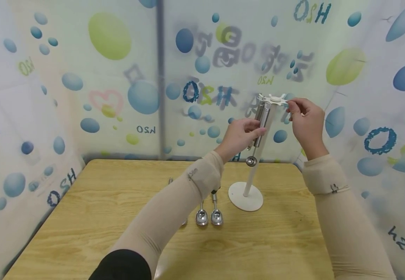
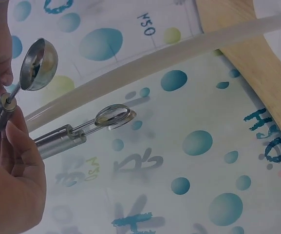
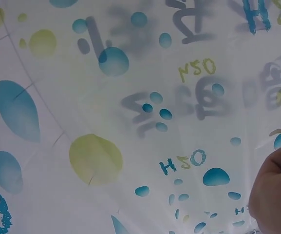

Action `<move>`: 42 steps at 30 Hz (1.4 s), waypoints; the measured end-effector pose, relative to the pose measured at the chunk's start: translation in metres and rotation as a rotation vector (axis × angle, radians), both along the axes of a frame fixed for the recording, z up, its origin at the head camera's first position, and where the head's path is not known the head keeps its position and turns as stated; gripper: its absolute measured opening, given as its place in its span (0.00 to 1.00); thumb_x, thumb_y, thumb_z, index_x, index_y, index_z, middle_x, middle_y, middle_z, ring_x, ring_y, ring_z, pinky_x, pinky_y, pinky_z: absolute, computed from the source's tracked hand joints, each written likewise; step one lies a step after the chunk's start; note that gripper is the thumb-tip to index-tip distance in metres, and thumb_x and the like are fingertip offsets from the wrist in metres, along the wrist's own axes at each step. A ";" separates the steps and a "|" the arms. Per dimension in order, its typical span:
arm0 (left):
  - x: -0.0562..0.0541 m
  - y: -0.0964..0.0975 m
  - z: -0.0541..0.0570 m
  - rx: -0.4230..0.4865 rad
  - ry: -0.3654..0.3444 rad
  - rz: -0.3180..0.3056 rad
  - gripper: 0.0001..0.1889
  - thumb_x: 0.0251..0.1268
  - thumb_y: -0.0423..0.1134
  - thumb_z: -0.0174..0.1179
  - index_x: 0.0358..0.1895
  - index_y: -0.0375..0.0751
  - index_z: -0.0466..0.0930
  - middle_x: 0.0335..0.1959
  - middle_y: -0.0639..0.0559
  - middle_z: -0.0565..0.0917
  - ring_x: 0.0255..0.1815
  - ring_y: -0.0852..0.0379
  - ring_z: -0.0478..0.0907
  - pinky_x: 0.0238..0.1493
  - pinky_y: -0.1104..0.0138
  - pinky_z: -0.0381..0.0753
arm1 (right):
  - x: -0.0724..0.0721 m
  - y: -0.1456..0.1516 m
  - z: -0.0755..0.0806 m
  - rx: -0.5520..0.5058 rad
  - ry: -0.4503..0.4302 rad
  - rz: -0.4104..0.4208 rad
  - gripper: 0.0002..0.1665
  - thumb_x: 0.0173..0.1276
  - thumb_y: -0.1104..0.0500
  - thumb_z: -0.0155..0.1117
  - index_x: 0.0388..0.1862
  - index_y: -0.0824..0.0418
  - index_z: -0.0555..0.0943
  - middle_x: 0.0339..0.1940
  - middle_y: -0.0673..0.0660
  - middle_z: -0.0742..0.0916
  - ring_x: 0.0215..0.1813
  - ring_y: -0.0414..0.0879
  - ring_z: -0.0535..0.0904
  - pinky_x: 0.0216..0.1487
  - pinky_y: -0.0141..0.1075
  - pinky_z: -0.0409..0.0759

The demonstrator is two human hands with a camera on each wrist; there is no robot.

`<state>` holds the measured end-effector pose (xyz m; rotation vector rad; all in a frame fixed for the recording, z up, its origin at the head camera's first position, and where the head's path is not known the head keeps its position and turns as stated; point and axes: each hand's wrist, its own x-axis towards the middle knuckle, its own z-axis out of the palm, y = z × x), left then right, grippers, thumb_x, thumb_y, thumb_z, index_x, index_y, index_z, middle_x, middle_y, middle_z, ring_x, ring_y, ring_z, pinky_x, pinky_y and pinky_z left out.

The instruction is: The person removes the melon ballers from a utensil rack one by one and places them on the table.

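Observation:
A white rack [image 1: 275, 100] with hooked arms at its top stands on a pole over a round base. My left hand [image 1: 242, 134] holds the silver handle of a metal scoop [image 1: 251, 161] between thumb and fingers, close under the hooks. The bowl of the scoop [image 2: 39, 66] hangs down and shows large in the left wrist view. Beside it, other metal utensils [image 2: 62, 140] hang from the rack; their exact kind is partly hidden. With thumb and fingertips my right hand [image 1: 306, 116] pinches one hooked arm of the rack. The right wrist view catches only part of that hand.
Several metal scoops [image 1: 216, 217] lie on the wooden table [image 1: 265, 241], left of the rack's round base [image 1: 246, 196]. My left forearm partly covers them. A patterned curtain [image 1: 202, 128] hangs behind the table and at both sides.

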<state>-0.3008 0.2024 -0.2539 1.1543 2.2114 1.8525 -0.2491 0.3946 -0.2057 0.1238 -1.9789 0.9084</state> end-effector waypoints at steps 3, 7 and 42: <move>0.001 0.000 0.001 -0.010 0.019 0.014 0.18 0.73 0.47 0.64 0.58 0.43 0.83 0.45 0.55 0.87 0.44 0.63 0.83 0.42 0.65 0.85 | -0.001 -0.001 0.001 0.002 -0.015 -0.012 0.17 0.77 0.57 0.61 0.49 0.71 0.85 0.29 0.42 0.83 0.26 0.35 0.75 0.29 0.21 0.73; 0.002 -0.001 0.001 -0.004 0.036 0.031 0.18 0.72 0.47 0.64 0.58 0.42 0.84 0.45 0.54 0.88 0.44 0.63 0.83 0.41 0.70 0.84 | -0.002 -0.002 0.003 0.008 -0.027 -0.010 0.17 0.78 0.57 0.60 0.49 0.71 0.85 0.28 0.43 0.83 0.25 0.34 0.75 0.27 0.21 0.73; 0.016 -0.007 0.008 0.004 0.081 0.025 0.19 0.71 0.46 0.65 0.58 0.40 0.84 0.49 0.52 0.88 0.46 0.64 0.84 0.44 0.72 0.82 | -0.002 -0.008 0.011 -0.001 -0.136 -0.094 0.17 0.78 0.59 0.59 0.52 0.72 0.85 0.28 0.54 0.82 0.23 0.32 0.74 0.27 0.18 0.75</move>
